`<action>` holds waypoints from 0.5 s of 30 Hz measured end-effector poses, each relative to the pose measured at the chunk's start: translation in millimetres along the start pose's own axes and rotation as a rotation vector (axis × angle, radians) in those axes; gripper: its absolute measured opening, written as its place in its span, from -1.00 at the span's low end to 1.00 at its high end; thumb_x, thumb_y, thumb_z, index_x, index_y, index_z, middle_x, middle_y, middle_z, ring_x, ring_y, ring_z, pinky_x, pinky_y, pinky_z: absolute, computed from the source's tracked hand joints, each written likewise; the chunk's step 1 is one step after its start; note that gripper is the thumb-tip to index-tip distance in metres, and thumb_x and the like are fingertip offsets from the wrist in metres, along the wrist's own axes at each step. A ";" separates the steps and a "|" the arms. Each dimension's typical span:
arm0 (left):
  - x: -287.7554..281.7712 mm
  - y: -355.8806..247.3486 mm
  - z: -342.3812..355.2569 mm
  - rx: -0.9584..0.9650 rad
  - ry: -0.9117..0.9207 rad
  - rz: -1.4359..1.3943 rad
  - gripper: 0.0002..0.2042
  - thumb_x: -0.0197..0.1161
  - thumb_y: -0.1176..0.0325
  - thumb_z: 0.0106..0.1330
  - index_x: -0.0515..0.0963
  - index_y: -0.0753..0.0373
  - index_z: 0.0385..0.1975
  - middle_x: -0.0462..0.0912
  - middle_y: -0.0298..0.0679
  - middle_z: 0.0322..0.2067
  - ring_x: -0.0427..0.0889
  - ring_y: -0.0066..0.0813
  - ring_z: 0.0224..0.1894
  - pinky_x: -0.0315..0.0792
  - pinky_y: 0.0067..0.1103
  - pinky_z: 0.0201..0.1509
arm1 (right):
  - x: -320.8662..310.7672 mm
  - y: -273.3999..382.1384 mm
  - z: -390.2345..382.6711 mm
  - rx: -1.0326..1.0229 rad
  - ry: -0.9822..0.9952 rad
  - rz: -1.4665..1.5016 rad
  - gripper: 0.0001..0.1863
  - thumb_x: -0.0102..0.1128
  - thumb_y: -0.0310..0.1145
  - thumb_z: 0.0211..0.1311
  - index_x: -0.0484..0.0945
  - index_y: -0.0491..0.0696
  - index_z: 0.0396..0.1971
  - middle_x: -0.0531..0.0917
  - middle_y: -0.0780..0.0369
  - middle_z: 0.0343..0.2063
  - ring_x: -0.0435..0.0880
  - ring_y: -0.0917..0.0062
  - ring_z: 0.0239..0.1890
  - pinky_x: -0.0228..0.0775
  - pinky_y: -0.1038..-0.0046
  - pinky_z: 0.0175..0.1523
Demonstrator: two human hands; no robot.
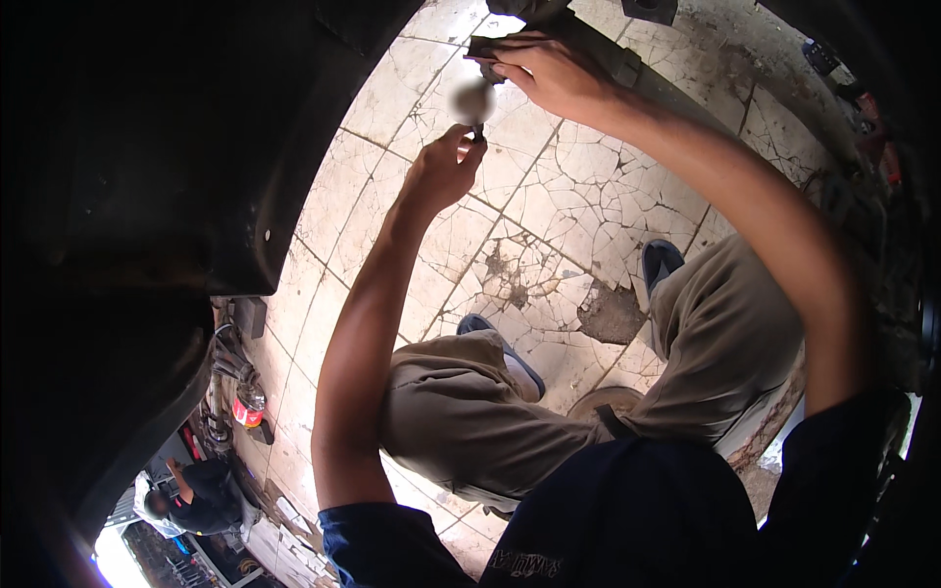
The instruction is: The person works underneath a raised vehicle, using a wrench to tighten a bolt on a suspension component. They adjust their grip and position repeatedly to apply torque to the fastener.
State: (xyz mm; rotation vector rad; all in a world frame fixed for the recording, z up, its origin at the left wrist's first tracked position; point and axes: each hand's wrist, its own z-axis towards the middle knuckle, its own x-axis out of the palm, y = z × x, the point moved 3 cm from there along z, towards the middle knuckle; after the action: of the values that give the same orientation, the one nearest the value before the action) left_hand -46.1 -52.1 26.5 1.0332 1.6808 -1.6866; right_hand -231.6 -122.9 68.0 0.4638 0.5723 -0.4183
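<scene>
My left hand is raised at the upper middle, its fingers closed on the lower end of a small dark stem-like piece. Directly above that piece a round grey patch is blurred, so what lies there cannot be made out. My right hand reaches in from the right, thumb and fingers gripping a dark blocky part with a thin reddish edge. Its fingertips are partly hidden. The two hands are close together, the right one higher, but apart.
A large black panel fills the left side. Beyond my right hand runs a dark bar. Cracked pale tiles cover the floor under my feet. A red-labelled bottle and another person are at lower left.
</scene>
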 end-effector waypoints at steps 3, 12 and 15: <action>0.3 2.8 -0.7 0.004 0.011 -0.035 -0.61 0.12 0.15 0.33 0.41 0.25 0.04 0.63 -0.06 -0.16 0.60 -0.16 -0.03 0.47 -0.37 0.00 | 5.3 3.0 -3.2 0.041 0.043 -0.096 -0.77 0.08 -0.25 0.22 0.61 -0.09 -0.45 0.64 0.16 -0.42 0.63 0.24 -0.32 0.45 0.28 -0.15; 1.9 9.5 -1.7 0.047 0.042 -0.115 -0.61 0.12 0.23 0.33 0.34 0.21 0.11 0.62 -0.09 -0.15 0.62 -0.20 -0.07 0.49 -0.40 -0.06 | -0.6 -1.1 1.5 0.041 0.138 0.021 -0.85 0.11 -0.44 0.18 0.59 -0.18 -0.34 0.64 0.10 -0.29 0.58 0.18 -0.18 0.40 0.29 -0.02; 8.2 18.8 -0.6 0.079 0.032 -0.141 -0.60 0.13 0.27 0.33 0.33 0.21 0.13 0.62 -0.10 -0.15 0.63 -0.21 -0.09 0.50 -0.40 -0.08 | -5.5 8.5 1.9 0.047 0.100 0.027 -0.86 0.13 -0.36 0.15 0.60 -0.11 -0.46 0.64 0.09 -0.39 0.61 0.21 -0.23 0.43 0.27 -0.11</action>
State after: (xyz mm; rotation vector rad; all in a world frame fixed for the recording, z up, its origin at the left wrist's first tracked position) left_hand -35.3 -51.8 9.1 1.0025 1.7560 -1.8491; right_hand -230.8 -115.6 75.3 0.5395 0.6530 -0.3852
